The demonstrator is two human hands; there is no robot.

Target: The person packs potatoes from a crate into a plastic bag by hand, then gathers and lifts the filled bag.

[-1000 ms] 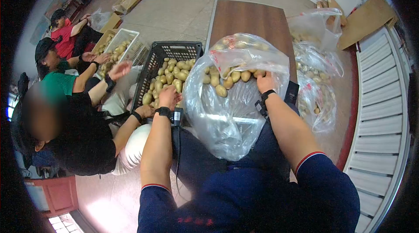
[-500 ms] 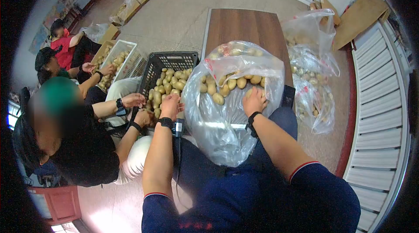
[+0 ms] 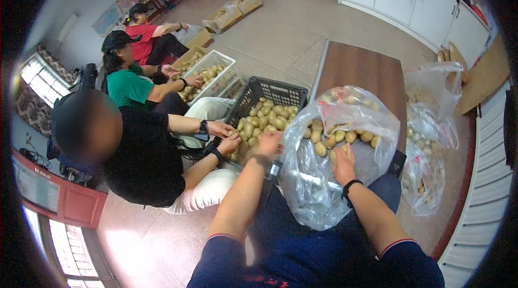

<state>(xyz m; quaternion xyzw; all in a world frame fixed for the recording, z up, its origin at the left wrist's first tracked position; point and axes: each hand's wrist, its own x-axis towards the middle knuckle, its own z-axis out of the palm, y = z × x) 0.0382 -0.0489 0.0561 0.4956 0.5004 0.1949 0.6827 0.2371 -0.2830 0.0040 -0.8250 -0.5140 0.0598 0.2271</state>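
Potatoes: small brown potatoes lie in a bent row in the clear bag, close to its far side, with more seen through the plastic behind them
Clear bag: its mouth is wide open, the near part is on the person's lap, and the far part is at the near end of the brown counter
Right hand: inside the bag's mouth, half closed, with its fingers bent around one potato
Left hand: between the black crate and the bag, over the crate's near right side, fingers a bit bent; it is blurry, so I cannot tell how far open it is or if it has a potato
Black crate: a big heap of potatoes fills the near part, and its far wall with holes shows above them
Person in black: both hands are close together at the crate's left side
White crate: it has potatoes too, and sits beside a cardboard box of potatoes
Person in green: both hands are over the white crate and the box
Floor bags: see-through, with potatoes inside, to the right of the counter
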